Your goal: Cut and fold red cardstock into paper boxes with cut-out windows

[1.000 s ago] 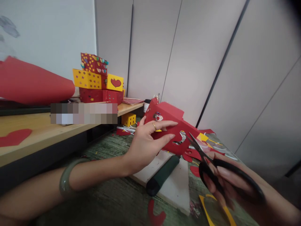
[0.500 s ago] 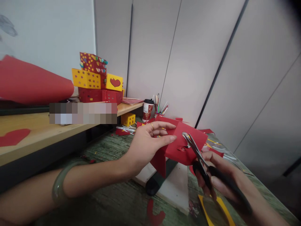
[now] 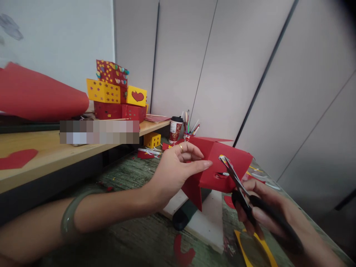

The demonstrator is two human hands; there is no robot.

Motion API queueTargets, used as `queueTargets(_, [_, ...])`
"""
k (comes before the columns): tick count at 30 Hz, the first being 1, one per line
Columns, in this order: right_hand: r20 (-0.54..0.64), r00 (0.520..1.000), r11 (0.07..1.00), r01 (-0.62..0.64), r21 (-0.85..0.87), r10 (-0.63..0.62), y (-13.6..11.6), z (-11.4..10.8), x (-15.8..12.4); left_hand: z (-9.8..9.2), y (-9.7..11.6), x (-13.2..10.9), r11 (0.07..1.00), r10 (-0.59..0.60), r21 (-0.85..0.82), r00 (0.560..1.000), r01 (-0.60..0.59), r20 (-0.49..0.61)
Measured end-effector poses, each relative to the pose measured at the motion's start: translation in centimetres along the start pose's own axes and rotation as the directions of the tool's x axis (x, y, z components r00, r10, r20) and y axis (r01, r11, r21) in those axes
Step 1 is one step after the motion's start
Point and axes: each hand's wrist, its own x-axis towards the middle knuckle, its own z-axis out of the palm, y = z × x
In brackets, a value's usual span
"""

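Observation:
Between thumb and fingers, my left hand (image 3: 174, 172) pinches a folded sheet of red paper (image 3: 239, 160) by its left side. My right hand (image 3: 274, 204) grips black-handled scissors (image 3: 240, 187), their metal blades slanting up to the left across the paper. A blade tip meets a small cut-out opening in the red face, and a bit of metal shows through a second opening lower down. Beneath the paper, a white board (image 3: 213, 230) lies on the table with a dark rounded bar (image 3: 182, 218) across it.
A wooden shelf (image 3: 27, 178) runs along the left, bearing stacked red and yellow boxes (image 3: 104, 91) and a red paper roll (image 3: 41, 94). A lidded cup (image 3: 175, 129) stands at the back. A yellow paper frame (image 3: 239, 243) and a curved red scrap (image 3: 183, 254) lie in front.
The red paper has shifted slightly right and turned, its right part now bowing outward. The scissors have moved a little right and down with my right hand, and metal shows in the lower opening.

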Motion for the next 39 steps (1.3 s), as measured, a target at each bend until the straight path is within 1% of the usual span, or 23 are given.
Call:
queueTargets(8, [0.004, 1.0, 1.0, -0.011, 0.023, 0.011, 0.13, -0.07, -0.03, 0.03, 0.11, -0.21, 0.999, -0.044, -0.02, 0.999, 0.045, 0.032])
queueTargets(12, [0.031, 0.999, 1.0, -0.026, 0.0, 0.026, 0.24, -0.45, -0.23, -0.08, 0.12, -0.24, 0.999, -0.05, -0.012, 0.997, 0.051, 0.052])
queueTargets(15, [0.059, 0.998, 1.0, -0.014, -0.023, 0.015, 0.09, -0.68, -0.22, -0.15, 0.13, -0.25, 0.999, -0.04, -0.002, 0.997, 0.04, 0.059])
queueTargets(18, [0.057, 0.998, 1.0, -0.004, -0.01, 0.004, -0.02, -0.73, 0.06, -0.19, 0.19, -0.29, 0.999, -0.044, 0.019, 0.997, 0.043, 0.056])
queueTargets(22, [0.07, 0.996, 0.999, 0.05, 0.019, -0.052, 0.11, -0.75, 0.39, -0.2, 0.34, -0.35, 0.998, -0.049, 0.039, 0.997, 0.047, 0.056])
queueTargets(25, [0.072, 0.996, 0.999, 0.044, 0.002, -0.044, 0.15, -0.79, 0.5, -0.22, 0.44, -0.34, 0.997, -0.064, 0.041, 0.996, 0.062, 0.062])
queueTargets(27, [0.066, 0.997, 0.999, 0.039, -0.012, -0.038, 0.05, -0.78, 0.57, -0.23, 0.47, -0.33, 0.997, -0.069, 0.038, 0.995, 0.066, 0.069])
queueTargets(31, [0.015, 1.0, 1.0, 0.021, -0.003, -0.021, -0.23, -0.65, 0.61, -0.25, 0.43, -0.32, 0.997, -0.071, 0.033, 0.995, 0.068, 0.072])
queueTargets(36, [-0.025, 0.998, 0.998, -0.05, 0.022, 0.051, -0.39, -0.49, 0.37, -0.24, 0.44, -0.32, 0.997, -0.076, 0.034, 0.994, 0.074, 0.082])
queueTargets(38, [-0.017, 0.999, 0.999, -0.045, 0.016, 0.046, -0.3, -0.56, 0.26, -0.24, 0.5, -0.37, 0.997, -0.07, 0.043, 0.994, 0.067, 0.078])
queueTargets(39, [-0.022, 1.0, 1.0, -0.022, -0.009, 0.022, -0.2, -0.64, 0.21, -0.23, 0.55, -0.4, 0.997, -0.065, 0.051, 0.995, 0.062, 0.073])
